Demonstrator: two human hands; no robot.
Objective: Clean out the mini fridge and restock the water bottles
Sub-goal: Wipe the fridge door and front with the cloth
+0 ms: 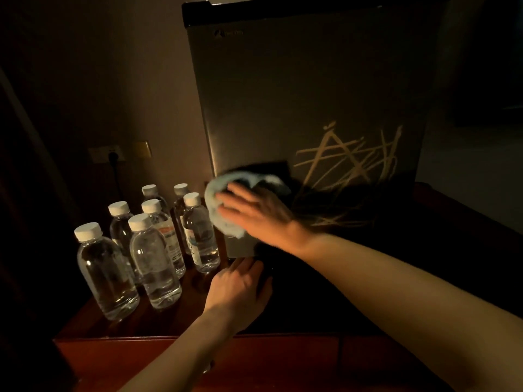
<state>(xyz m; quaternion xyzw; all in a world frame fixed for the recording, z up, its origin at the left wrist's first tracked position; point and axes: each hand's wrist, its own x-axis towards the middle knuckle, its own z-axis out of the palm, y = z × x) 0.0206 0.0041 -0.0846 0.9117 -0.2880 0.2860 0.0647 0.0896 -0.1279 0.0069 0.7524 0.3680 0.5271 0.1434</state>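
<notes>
Fingers spread, our right hand (254, 213) presses the cloth (223, 193) to the shut mini fridge (311, 94) mid-frame while our left hand (240, 290) lies flat, seemingly bracing its base; water bottles (147, 241) wait lower left.

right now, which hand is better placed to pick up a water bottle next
Probably left: the left hand looks free and rests beside the water bottles, while the right hand presses a cloth against the fridge door.
</notes>
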